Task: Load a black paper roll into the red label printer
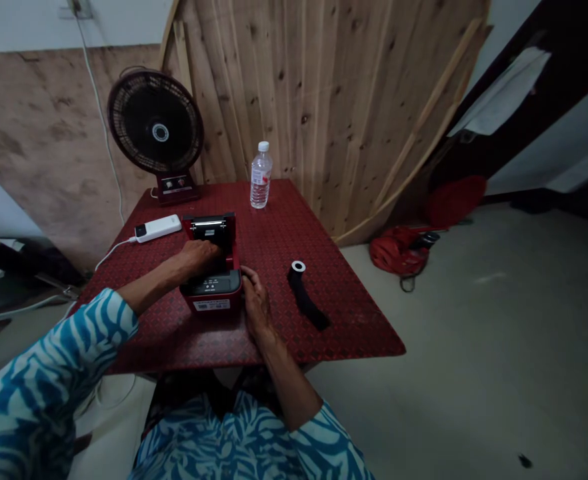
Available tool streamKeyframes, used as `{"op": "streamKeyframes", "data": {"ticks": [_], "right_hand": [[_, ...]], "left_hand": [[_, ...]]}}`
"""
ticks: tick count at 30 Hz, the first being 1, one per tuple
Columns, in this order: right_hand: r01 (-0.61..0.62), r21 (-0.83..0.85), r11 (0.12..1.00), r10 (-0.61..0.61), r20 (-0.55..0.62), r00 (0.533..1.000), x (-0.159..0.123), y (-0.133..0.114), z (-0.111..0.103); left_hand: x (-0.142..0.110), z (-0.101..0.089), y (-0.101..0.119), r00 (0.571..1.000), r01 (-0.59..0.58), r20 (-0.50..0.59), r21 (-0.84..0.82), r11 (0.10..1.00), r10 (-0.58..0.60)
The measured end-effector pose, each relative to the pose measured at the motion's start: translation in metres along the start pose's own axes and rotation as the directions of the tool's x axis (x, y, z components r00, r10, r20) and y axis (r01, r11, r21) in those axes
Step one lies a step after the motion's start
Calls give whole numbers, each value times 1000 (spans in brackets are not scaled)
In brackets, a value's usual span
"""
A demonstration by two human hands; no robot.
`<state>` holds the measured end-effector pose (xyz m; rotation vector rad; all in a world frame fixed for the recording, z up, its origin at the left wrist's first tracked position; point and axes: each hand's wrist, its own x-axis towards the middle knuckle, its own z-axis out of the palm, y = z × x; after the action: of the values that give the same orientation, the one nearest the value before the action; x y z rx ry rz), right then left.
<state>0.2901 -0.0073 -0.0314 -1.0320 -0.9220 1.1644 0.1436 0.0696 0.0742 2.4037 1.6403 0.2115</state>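
While I watch from my distant station, a boxy red plastic label printer stands near the middle of the bench, which has a red surface with a dark diamond pattern. The printer's lid is raised at the back, a black opening shows below it, and a white sticker sits on its front face. My left hand comes across from the side and bends over this opening, with the fingers curled down; the grip is narrow, but I cannot tell if it holds something. My right hand rests its fingers on the printer's right edge, in a narrow grip around that edge. A little to the right lies a black ribbon strip with a round white core. Farther back stand a white power bank, a clear plastic water bottle and a dark round desk fan.
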Motion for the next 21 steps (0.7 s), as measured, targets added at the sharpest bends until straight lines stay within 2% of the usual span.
{"op": "streamKeyframes", "data": {"ticks": [2,4,6,7,9,11,12,14,16,18,20,21], "right_hand": [[-10,-14,1000,10,4,1000,-1,-4,1],[-23,-23,999,23,10,1000,-2,-9,1],[-29,-31,999,29,9,1000,-2,-11,1],[-25,-30,999,26,7,1000,-1,-12,1],[-5,-7,1000,5,-3,1000,-1,-13,1],[23,29,999,-22,-39,999,-4,-16,2],[35,37,999,-32,-61,998,-8,-20,2],[87,11,996,-86,-75,993,-21,-32,2],[206,-62,977,-207,-12,978,-40,-50,-2],[376,-151,914,-373,54,926,-62,-72,-10],[523,-234,820,-542,-20,840,-83,-96,-21],[568,-270,777,-610,-101,786,-91,-108,-27]], "left_hand": [[-8,-12,4,1000,-10,-15,17,1000,10],[-21,-26,7,996,-37,-79,-15,999,36],[-37,-39,12,988,-65,-152,-153,986,42],[-46,-43,15,986,-68,-166,-276,959,22],[-65,-46,20,989,-37,-137,-580,813,-53],[-83,-41,27,985,0,-102,-811,585,-141],[-91,-36,30,978,0,-104,-868,497,-182],[-103,-23,37,963,-23,-133,-907,420,-235],[-111,-12,45,944,-83,-217,-886,457,-250],[-116,-4,52,908,-167,-350,-808,565,-232],[-119,-1,58,855,-224,-473,-708,670,-214],[-119,0,61,834,-232,-510,-672,704,-212]]}}
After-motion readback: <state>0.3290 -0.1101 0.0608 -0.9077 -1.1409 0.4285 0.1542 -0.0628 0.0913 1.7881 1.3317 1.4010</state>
